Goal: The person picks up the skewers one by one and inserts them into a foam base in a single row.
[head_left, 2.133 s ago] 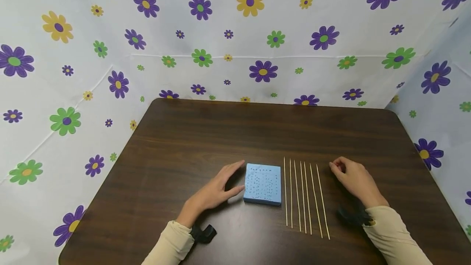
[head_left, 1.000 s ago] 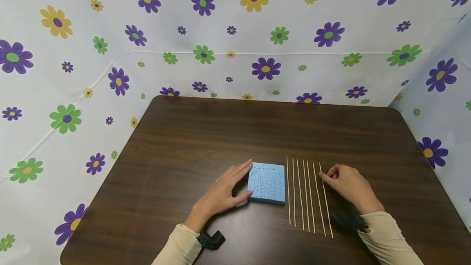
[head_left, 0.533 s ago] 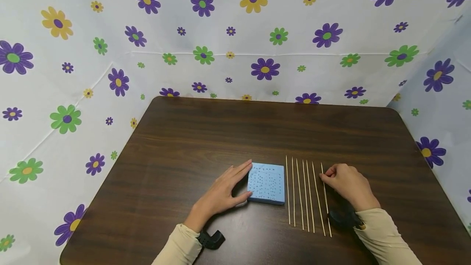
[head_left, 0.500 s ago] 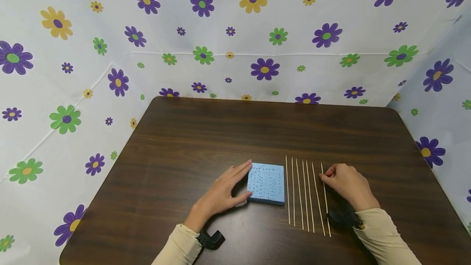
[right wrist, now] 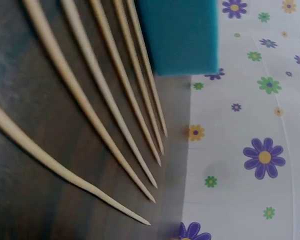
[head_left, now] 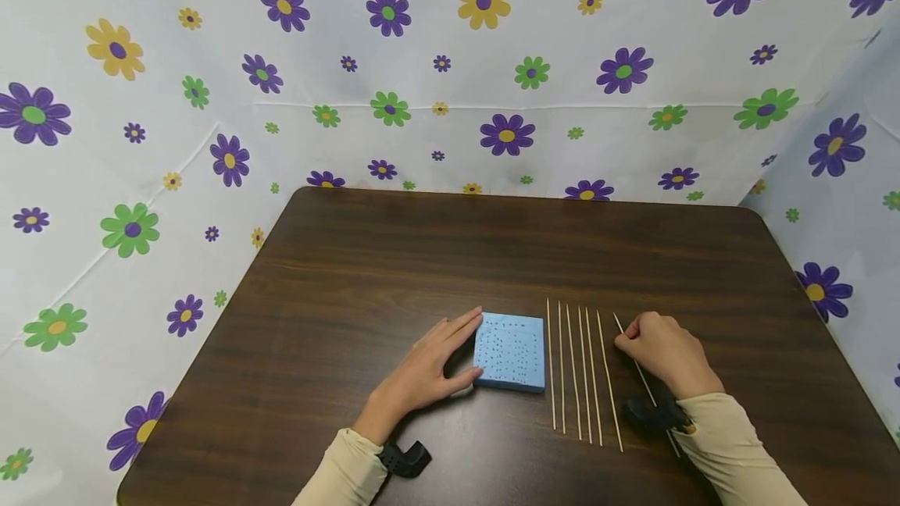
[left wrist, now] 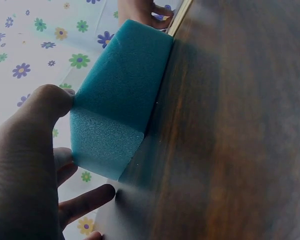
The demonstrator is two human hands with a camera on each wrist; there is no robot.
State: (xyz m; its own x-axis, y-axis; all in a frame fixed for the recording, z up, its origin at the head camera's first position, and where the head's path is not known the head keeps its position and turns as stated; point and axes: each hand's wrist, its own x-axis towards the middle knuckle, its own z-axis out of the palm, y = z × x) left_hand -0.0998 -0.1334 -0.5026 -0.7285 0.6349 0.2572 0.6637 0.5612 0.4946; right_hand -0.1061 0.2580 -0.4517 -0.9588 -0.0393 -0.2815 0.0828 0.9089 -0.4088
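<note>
A light-blue foam block (head_left: 509, 354), its top dotted with small holes, lies on the table. My left hand (head_left: 422, 373) touches its left side, with thumb and index finger spread toward two corners; the left wrist view shows the block (left wrist: 122, 75) close beside the thumb. Right of the block, several thin wooden skewers (head_left: 551, 365) lie side by side. My right hand (head_left: 668, 354) pinches the rightmost skewer (head_left: 643, 381) near its far end. That skewer slants under the right wrist; in the right wrist view its pointed end (right wrist: 135, 216) shows, but the fingers do not.
The dark wood-grain table (head_left: 394, 256) has rounded far corners. A white flower-patterned sheet (head_left: 422, 22) hangs behind it and along both sides. Black wrist devices (head_left: 404, 459) sit on both forearms, the right one over part of the skewer.
My right hand has come left to the rightmost skewer and pinched it. That skewer has swung, its near end moving right, away from the others. My left hand has come against the block.
</note>
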